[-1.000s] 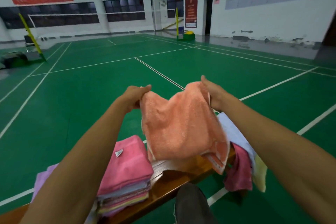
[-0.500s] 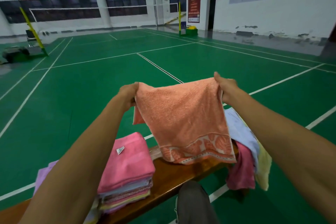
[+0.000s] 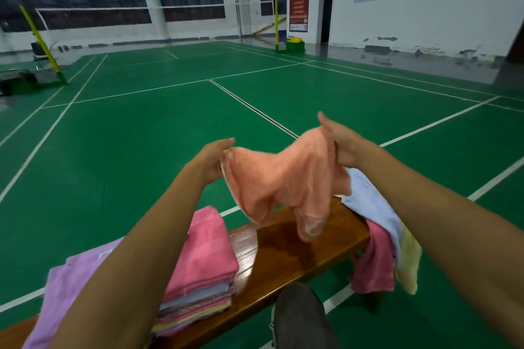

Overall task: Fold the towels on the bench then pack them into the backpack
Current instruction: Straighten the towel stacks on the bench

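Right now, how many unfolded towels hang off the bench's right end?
3 visible: light blue towel on top, dark pink towel hanging below it, pale yellow towel at the far right. More may be hidden underneath.

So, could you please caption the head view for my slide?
Both hands, left and right, hold an orange towel above the bench, beside a folded stack.
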